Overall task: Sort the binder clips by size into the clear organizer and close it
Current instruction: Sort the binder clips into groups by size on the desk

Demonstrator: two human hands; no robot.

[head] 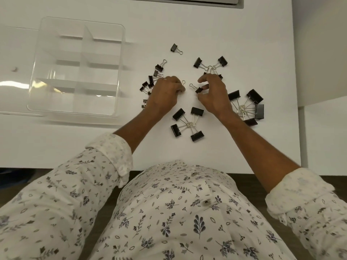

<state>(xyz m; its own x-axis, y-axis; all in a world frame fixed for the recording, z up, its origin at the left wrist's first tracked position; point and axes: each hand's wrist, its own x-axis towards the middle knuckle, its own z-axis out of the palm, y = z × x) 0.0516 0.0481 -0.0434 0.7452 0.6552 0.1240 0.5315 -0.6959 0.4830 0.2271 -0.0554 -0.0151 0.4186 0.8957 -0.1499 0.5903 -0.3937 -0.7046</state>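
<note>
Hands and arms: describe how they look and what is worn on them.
Both arms are bare below the elbow. The left hand and right hand wear no gloves. The white fabric left sleeve and right sleeve, printed with small grey and black leaf sprigs, are rolled up into thick cuffs.

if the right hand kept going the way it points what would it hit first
Probably the left hand: the right hand, pinching a small black metal binder clip, points leftward at it across a bare gap; heights unclear.
</note>
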